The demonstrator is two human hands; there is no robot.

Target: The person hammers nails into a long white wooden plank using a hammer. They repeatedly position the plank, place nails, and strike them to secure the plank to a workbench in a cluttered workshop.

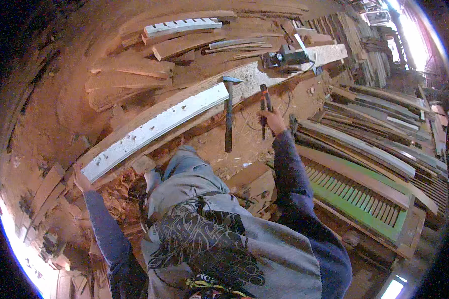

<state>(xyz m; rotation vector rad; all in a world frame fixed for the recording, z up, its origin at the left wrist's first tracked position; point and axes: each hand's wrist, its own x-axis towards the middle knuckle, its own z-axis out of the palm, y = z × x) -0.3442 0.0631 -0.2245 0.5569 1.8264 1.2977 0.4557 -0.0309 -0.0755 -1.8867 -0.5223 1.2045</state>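
Observation:
A long white-painted board, scuffed and spotted with nail holes, lies along the wooden workbench. My left hand touches its near left end, fingers stretched out against the end. In my right hand, closed and held right of the board, is a pair of dark pliers with orange marks; the fingers hide part of them. Between the right hand and the board lies a hammer, its head on the bench and its dark handle reaching past the edge toward me.
A dark power tool sits farther along the bench. Curved timber pieces and a notched white piece lie beyond it. Stacked planks and a green louvered shutter fill the right side. Sawdust and wood scraps cover the ground.

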